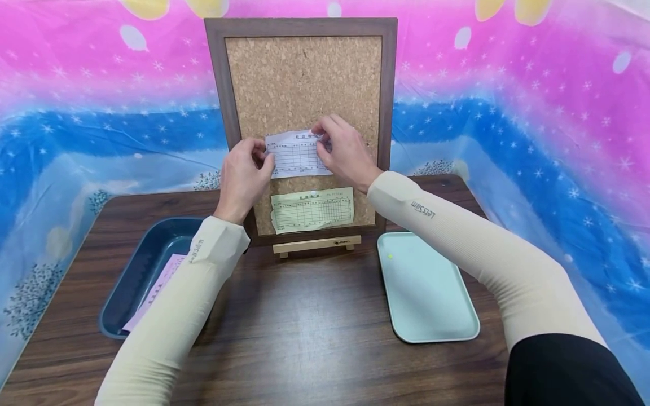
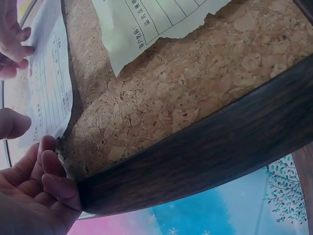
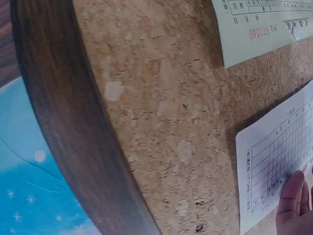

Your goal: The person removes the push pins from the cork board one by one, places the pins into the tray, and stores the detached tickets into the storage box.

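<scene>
A white receipt slip [image 1: 294, 153] with a printed grid lies against the corkboard [image 1: 304, 84]. My left hand [image 1: 242, 177] pinches its left edge between thumb and fingers. Over the slip's upper part is my right hand [image 1: 347, 149], fingers curled, with a small white pin [image 1: 311, 132] at the fingertips by the top edge. In the right wrist view the right thumb [image 3: 292, 193] overlaps the slip's printed face. Below hangs a pale green receipt slip [image 1: 312, 211], its left edge torn, with a white pin head [image 3: 297, 33] near its top.
The corkboard's dark wooden frame [image 1: 388, 113] leans on a small wooden easel [image 1: 317, 245]. At left, a dark blue tray [image 1: 109, 316] holds pink slips [image 1: 159, 285]. A mint tray [image 1: 431, 304] at right carries a small yellow pin [image 1: 390, 256]. A patterned cloth surrounds the table [image 1: 304, 338].
</scene>
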### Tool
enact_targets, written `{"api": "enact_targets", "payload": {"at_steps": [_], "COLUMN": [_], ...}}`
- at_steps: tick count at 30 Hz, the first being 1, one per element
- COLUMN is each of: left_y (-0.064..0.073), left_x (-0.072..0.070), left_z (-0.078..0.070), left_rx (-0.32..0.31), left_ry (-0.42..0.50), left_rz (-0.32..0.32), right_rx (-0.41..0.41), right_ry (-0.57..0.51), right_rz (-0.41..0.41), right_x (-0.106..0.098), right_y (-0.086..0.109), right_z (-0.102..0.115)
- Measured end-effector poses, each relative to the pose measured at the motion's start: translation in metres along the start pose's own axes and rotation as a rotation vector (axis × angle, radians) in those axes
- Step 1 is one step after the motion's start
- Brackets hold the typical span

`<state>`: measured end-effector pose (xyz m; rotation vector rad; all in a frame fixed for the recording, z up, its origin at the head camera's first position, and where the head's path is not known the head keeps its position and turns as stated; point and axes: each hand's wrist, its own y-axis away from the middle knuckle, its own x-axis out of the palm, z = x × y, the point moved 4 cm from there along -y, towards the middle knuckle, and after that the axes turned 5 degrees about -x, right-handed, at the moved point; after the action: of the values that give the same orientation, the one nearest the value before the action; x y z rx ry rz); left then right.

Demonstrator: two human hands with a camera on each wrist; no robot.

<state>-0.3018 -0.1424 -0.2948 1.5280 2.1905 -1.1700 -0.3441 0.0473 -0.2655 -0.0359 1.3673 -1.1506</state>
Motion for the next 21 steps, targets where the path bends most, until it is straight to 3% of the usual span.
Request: {"api": "enact_targets", "payload": {"at_steps": [11, 21], "left_y": [-0.002, -0.003], "left_x": [0.003, 0.002], "left_z": [-0.002, -0.004], "left_rx": [0.016, 0.023], "left_ry": [-0.006, -0.015], "left_rz": [0.004, 0.004], "right_rx": [0.084, 0.111], "right_ry": [0.034, 0.07], "right_rz": [0.053, 0.056], "right_x": [0.003, 0.006], "right_y": [-0.008, -0.015], "right_z": [0.004, 0.007]}}
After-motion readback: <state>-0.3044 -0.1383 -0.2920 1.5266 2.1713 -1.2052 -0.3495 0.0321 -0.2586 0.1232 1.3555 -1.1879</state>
